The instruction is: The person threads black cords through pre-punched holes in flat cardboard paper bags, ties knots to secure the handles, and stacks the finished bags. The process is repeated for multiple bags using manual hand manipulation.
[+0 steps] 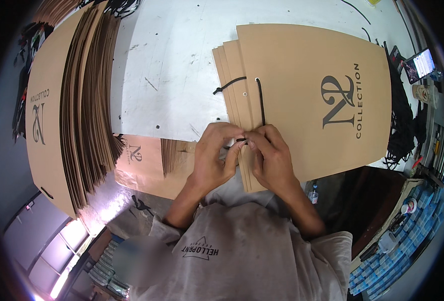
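Both hands, left hand [213,159] and right hand [271,159], pinch a thin black cord handle [260,103] at the flat brown paper bag [312,100]. One end looks threaded. A tall pile of brown bags [89,105] waits.

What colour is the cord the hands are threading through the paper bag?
Black cord, seen best in the head view.

Bare forearms, short sleeves — a pale grey T-shirt with a dark printed chest mark.

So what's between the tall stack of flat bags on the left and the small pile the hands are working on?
In the head view, only bare white tabletop lies between the tall stack and the small pile; a black cord end pokes out from the pile's edge.
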Demonstrator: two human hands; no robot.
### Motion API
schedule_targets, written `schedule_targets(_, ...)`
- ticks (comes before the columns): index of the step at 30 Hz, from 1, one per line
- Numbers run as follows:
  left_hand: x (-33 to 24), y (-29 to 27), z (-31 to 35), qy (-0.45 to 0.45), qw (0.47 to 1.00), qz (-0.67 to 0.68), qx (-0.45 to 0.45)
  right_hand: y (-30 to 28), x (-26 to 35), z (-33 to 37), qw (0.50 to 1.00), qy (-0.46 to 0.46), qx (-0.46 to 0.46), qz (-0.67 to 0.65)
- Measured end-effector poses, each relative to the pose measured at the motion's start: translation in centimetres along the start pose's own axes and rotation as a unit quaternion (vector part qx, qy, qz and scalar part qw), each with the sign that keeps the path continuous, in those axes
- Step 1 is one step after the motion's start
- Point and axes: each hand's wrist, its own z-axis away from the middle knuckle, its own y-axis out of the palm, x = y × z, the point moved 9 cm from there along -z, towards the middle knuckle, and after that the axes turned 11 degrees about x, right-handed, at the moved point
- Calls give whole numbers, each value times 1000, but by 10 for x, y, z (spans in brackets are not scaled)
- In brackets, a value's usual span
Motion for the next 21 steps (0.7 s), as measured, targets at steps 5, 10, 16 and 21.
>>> schedule_targets(5,35,18,7,-69,951,300,1,-6,-7,-3,986,53,81,-139)
schedule_targets(10,42,26,4,-110,934,338,27,-10,-20,-2,975,61,68,-203)
schedule_targets(16,30,34,1,-44,950,304,52,-10,-32,4,956,98,12,-278)
schedule_targets(21,34,36,5,-72,953,294,27,-8,-32,5,953,77,-6,-293)
